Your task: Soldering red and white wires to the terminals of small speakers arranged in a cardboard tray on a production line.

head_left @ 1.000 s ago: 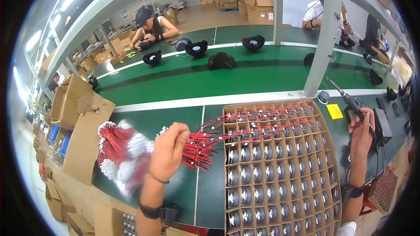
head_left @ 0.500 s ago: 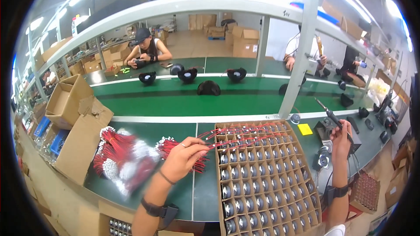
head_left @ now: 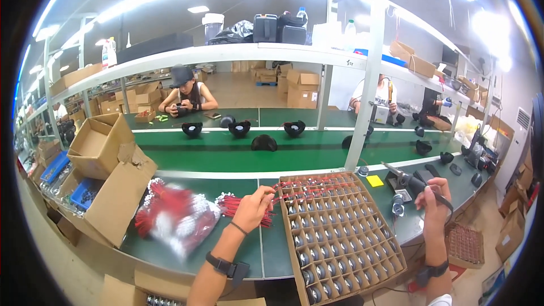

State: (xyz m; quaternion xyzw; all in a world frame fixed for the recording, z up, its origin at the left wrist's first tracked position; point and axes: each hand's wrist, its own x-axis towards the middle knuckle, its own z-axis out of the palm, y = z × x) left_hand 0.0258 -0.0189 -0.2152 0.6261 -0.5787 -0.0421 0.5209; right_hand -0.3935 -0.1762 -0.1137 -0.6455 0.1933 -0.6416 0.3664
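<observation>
My left hand (head_left: 255, 211) is closed in a pinch on red wires (head_left: 294, 188) with small white connectors, whose ends stretch over the far rows of a divided cardboard box (head_left: 349, 292). Round silver-and-black parts, like small speakers (head_left: 324, 232), fill its compartments. A loose bundle of red wires with white connectors (head_left: 228, 203) lies just behind my left hand. On the right, my right hand (head_left: 435, 204) grips a soldering iron (head_left: 415, 183) by its dark handle, its tip pointing up and left over the bench, apart from the box.
A plastic bag of red and white wires (head_left: 184, 212) lies left, beside open cardboard boxes (head_left: 107, 192). A yellow pad (head_left: 374, 181) and a round metal part (head_left: 398, 207) sit on the right. Beyond, a green conveyor (head_left: 215, 156) carries black shells; people work across it.
The whole view has tilted upward. My right hand has brought the soldering iron lower and more level. My left hand still pinches the wires, now close to the box's far left corner.
</observation>
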